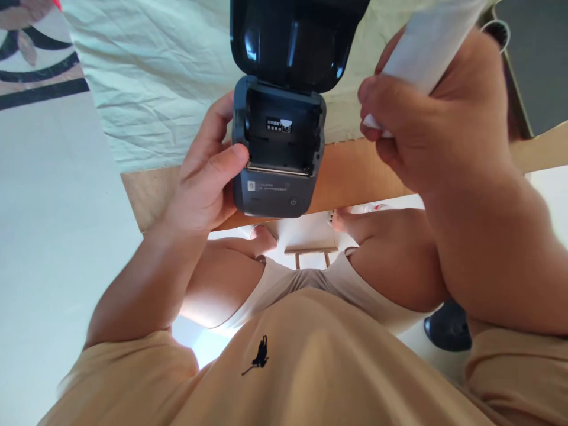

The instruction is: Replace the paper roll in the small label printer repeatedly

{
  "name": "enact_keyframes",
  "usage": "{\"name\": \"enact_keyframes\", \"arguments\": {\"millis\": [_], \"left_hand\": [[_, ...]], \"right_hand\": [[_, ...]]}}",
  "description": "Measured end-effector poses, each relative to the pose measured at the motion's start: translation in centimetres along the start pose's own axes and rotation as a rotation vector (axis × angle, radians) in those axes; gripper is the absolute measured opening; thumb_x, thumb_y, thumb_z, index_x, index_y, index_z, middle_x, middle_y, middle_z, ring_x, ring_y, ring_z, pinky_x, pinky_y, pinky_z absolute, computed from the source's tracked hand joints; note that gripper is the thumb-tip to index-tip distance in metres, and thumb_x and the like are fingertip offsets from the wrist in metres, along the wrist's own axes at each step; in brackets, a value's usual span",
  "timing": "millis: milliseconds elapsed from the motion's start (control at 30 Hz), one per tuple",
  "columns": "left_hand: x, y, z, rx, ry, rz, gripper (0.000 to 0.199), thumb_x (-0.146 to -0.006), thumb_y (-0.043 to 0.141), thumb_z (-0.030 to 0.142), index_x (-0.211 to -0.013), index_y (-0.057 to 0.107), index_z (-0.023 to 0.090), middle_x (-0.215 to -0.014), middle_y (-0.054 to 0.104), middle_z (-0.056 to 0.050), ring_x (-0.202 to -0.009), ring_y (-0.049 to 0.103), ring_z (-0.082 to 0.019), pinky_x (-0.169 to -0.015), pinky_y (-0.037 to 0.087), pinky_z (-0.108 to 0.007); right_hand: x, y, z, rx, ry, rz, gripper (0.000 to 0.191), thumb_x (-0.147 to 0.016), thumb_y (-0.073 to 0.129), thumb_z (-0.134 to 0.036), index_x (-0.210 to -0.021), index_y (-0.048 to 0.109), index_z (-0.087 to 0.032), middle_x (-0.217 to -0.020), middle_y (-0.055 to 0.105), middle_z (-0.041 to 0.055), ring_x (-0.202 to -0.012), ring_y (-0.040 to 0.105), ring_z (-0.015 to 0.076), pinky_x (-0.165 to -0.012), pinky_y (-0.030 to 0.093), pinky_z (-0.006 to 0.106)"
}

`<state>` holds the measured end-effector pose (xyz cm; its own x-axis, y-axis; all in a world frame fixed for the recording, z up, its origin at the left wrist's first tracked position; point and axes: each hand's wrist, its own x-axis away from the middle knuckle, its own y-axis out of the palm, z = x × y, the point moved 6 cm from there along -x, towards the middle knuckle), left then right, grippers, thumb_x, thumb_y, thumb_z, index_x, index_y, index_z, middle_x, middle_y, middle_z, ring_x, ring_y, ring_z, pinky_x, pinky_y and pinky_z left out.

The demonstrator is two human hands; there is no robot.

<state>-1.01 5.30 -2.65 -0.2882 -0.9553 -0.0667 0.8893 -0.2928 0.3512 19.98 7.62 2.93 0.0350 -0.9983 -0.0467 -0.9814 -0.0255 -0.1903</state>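
- While its black lid (293, 44) stands open at the top centre of the frame, a dark grey portable label printer (277, 192) is held just above the middle, over the front edge of a table.
- The left hand (195, 177), left of centre, grips the printer by its side: the thumb presses on the left rim and the other fingers go behind the body, mostly out of sight.
- The right hand (437, 130), upper right, is curled closed around a white paper-like piece (426, 53), pinched between thumb and fingers. One end pokes out below the fingers, and the wide end reaches the top edge of the frame. Blur hides whether it is a folded sheet or a wrapper.
- As for progress, the printer is opened and its inner compartment (284, 145) is exposed, with a small printed label (278, 125) visible inside. No roll sits in it. The white piece is well apart from the printer, and the lid is not closed.
- Below the compartment, the front face carries a round power button (293, 202); whether the printer is switched on cannot be told.
- Pale green cloth (146, 77) covers much of the wooden table (355, 171) across the upper frame.
- At the upper right lies a dark flat panel (536, 65), with a pale round rim (497, 34) beside it.
- Lower down are the wearer's tan T-shirt (319, 355) and light shorts (306, 281).
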Motion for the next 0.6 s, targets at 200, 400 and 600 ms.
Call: {"name": "enact_keyframes", "arguments": {"millis": [200,400,600], "left_hand": [[0.0,0.2,0.2,0.047,-0.028,-0.019,0.052,-0.083,0.064,0.039,-0.129,0.053,0.018,-0.118,0.066,-0.005,-0.109,0.065,-0.023,-0.095,0.055,-0.038],[-0.4,-0.2,-0.1,0.023,0.026,-0.062,0.055,-0.081,0.064,0.041,-0.128,0.053,0.015,-0.115,0.069,-0.008,-0.091,0.067,-0.017,-0.070,0.060,-0.026],[-1.0,-1.0,-0.6,-0.019,0.037,-0.166,0.071,-0.074,0.071,0.052,-0.132,0.049,0.017,-0.119,0.064,-0.010,-0.097,0.069,-0.024,-0.070,0.063,-0.038]], "right_hand": [[1.1,-0.8,3.1,-0.044,0.152,0.037,0.026,-0.066,0.072,-0.023,-0.076,0.049,-0.018,-0.059,0.048,-0.0034,-0.044,0.046,0.0090,-0.030,0.036,0.024],[0.0,-1.5,2.8,-0.171,0.112,0.006,0.022,-0.068,0.063,-0.031,-0.079,0.048,-0.019,-0.067,0.048,-0.0020,-0.052,0.050,0.0086,-0.036,0.037,0.023],[-1.6,-0.7,2.4,-0.322,0.158,-0.136,0.037,-0.055,0.046,-0.031,-0.090,0.047,-0.020,-0.075,0.047,-0.0012,-0.062,0.053,0.0102,-0.046,0.045,0.027]]}}
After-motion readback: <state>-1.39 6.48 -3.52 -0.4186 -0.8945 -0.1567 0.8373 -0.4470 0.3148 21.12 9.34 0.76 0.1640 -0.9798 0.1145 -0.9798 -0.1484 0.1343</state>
